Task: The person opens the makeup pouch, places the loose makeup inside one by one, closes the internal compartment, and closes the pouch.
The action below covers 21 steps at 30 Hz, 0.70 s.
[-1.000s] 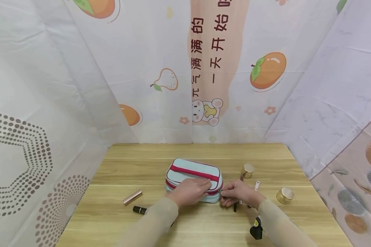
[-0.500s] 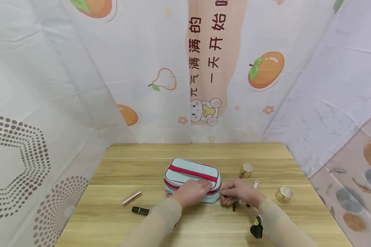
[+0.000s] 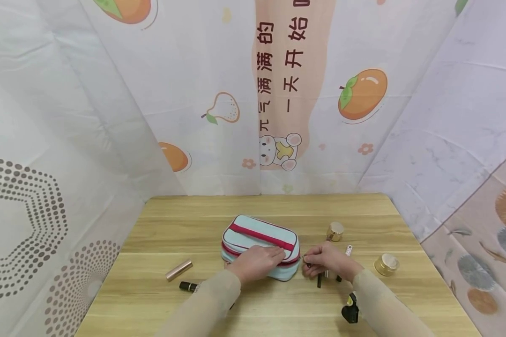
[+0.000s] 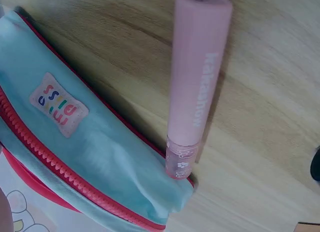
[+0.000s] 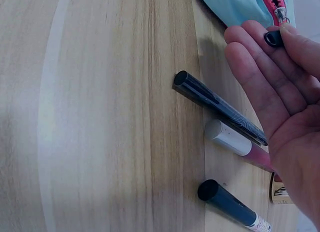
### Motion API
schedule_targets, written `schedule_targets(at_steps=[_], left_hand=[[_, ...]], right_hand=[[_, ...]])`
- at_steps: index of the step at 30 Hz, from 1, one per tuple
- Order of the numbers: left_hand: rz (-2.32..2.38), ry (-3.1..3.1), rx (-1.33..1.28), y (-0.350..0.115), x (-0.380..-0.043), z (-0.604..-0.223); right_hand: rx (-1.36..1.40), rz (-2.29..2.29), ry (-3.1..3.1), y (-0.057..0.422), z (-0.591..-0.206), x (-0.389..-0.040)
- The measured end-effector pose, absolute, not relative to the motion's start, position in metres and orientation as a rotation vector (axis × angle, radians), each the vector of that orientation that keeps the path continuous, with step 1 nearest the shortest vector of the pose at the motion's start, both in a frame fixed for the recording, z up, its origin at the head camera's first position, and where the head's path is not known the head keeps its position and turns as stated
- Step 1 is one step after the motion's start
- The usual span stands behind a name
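Observation:
A light-blue cosmetic bag (image 3: 261, 229) with red trim and a red handle strap lies on the wooden table, its red zipper (image 4: 55, 164) running along the side. My left hand (image 3: 256, 263) rests on the bag's top near the front edge. Just off the bag's right end, my right hand (image 3: 328, 262) pinches a black zipper pull (image 5: 273, 39) between thumb and forefinger; the metal slider (image 5: 281, 14) sits by the fingertips. A pink cosmetic tube (image 4: 197, 72) lies against the bag, mostly hidden by the left hand in the head view.
Two gold-lidded jars (image 3: 386, 264) stand to the right. Under the right hand lie a black pen-like tube (image 5: 220, 107), a white-capped pink tube (image 5: 230, 137) and a black-capped tube (image 5: 225, 202). A rose-gold tube (image 3: 179, 270) and another black-capped tube (image 3: 188, 286) lie left; a black item (image 3: 350, 311) lies near the front.
The bag has shifted slightly left, its right front corner nearer the front. A small gap now shows between the right hand and the bag. The left hand keeps its place on top.

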State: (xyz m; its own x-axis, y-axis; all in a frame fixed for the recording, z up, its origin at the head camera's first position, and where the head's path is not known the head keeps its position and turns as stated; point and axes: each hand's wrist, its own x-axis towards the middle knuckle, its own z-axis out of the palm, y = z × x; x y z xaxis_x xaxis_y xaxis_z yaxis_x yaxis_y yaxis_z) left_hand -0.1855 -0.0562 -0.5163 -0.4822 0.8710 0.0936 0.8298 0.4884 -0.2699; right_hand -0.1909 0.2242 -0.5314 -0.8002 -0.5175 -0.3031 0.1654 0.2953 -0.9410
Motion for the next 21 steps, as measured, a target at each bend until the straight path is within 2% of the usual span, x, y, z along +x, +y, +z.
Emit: schedule_targets(at_steps=[21], left_hand=[[0.078,-2.358,-1.565,-0.075,-0.172,-0.518]], right_hand=[[-0.103,-1.564,2.24,0.212,-0.53,-0.199]])
